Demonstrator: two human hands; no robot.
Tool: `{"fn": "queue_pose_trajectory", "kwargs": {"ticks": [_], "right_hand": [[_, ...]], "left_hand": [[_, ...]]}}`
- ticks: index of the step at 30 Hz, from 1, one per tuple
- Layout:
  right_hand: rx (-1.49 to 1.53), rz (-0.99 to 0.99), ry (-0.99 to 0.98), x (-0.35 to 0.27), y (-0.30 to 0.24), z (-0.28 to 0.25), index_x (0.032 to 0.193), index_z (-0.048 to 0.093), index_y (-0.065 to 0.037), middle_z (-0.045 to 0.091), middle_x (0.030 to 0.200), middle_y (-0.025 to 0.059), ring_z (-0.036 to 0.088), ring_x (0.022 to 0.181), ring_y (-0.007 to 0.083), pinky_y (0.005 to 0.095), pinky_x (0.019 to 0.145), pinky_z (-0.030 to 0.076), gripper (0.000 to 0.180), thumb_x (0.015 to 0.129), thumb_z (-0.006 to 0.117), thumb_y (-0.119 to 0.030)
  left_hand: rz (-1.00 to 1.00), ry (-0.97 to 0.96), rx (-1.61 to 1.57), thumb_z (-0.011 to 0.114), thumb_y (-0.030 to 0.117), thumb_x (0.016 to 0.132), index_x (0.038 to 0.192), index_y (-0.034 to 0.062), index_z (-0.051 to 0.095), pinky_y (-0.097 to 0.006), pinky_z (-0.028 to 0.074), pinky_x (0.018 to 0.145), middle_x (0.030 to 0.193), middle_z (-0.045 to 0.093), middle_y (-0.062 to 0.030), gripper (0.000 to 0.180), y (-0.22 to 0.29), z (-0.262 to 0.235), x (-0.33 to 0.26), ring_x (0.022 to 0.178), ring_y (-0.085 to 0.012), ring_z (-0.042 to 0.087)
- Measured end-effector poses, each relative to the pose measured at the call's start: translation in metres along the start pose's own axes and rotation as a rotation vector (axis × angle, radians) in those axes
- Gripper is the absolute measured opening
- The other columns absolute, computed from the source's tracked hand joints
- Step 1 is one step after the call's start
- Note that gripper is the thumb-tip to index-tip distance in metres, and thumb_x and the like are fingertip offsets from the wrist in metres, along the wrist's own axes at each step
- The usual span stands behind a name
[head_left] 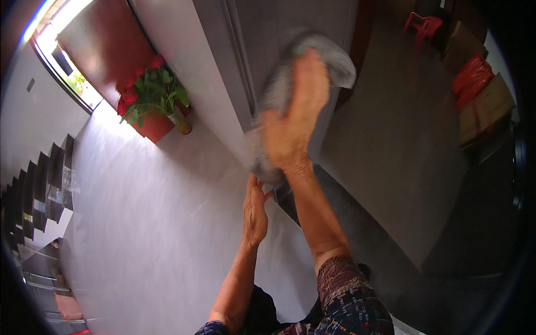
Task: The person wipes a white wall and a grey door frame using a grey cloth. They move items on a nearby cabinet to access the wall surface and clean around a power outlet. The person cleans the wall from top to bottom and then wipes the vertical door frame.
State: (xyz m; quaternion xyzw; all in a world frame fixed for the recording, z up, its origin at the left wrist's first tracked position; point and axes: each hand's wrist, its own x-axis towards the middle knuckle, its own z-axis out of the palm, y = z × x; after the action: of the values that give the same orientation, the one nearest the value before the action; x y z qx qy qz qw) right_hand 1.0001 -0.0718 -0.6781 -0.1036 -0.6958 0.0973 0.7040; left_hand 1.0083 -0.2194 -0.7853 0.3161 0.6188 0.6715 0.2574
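Note:
A grey cloth (pixel 335 58), blurred by motion, lies against the grey door (pixel 268 25) in front of me. My right hand (pixel 298 114) holds it there from above, palm toward the door and fingers stretched long over the fabric. Lower down, my left hand (pixel 256 215) is beside the bottom end of the cloth, close to the door's edge. Its fingers point up and stand apart; whether they touch the door or the cloth I cannot tell.
At the far left, red flowers with green leaves (pixel 153 95) stand by a reddish-brown door (pixel 106 44). Dark stairs (pixel 42 187) run along the left side. Beyond the grey door are a red plastic chair (pixel 422 28), a red bag (pixel 472 81) and a cardboard box (pixel 486 111).

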Motion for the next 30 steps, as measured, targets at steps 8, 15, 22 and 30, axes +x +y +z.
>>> {"fn": "queue_pose_trajectory", "kwargs": {"ticks": [8,15,22,30], "right_hand": [[0.296,0.961,0.131,-0.135,0.149,-0.011,0.144,0.016,-0.001,0.018,0.149,0.0189,0.018,0.138,0.0308,0.0385,0.112,0.014,0.072,0.095,0.033,-0.05],[0.221,1.104,0.022,-0.346,0.249,-0.019,0.147,0.012,-0.004,0.014,0.151,0.0187,0.017,0.139,0.0302,0.0376,0.112,0.016,0.078,0.093,0.037,-0.055],[0.09,1.41,-0.045,-0.412,0.177,-0.011,0.142,0.026,-0.005,0.024,0.146,0.0209,0.026,0.133,0.0356,0.0429,0.107,0.028,0.062,0.094,0.037,-0.043],[0.437,1.941,0.407,-0.373,0.111,0.022,0.13,0.038,-0.001,0.04,0.129,0.0194,0.04,0.116,0.0333,0.0418,0.098,0.037,0.048,0.093,0.042,-0.032]], "left_hand": [[-0.017,-0.02,0.008,0.02,0.069,0.089,0.145,0.0087,0.023,-0.045,0.039,0.097,0.146,0.029,-0.0166,0.082,0.008,-0.01,-0.004,0.126,-0.0328,0.042],[-0.049,-0.013,0.081,0.022,0.07,0.088,0.14,0.0068,0.033,-0.041,0.045,0.089,0.137,0.042,-0.0186,0.083,0.008,-0.015,-0.003,0.116,-0.0304,0.051],[-0.062,0.064,0.116,0.022,0.068,0.089,0.136,0.0041,0.036,-0.038,0.047,0.085,0.132,0.047,-0.0189,0.081,0.013,-0.03,-0.012,0.11,-0.0285,0.055],[-0.048,0.141,-0.001,0.026,0.064,0.091,0.132,0.0029,0.041,-0.036,0.048,0.082,0.127,0.05,-0.0174,0.075,0.02,-0.037,-0.014,0.106,-0.0261,0.056]]}}
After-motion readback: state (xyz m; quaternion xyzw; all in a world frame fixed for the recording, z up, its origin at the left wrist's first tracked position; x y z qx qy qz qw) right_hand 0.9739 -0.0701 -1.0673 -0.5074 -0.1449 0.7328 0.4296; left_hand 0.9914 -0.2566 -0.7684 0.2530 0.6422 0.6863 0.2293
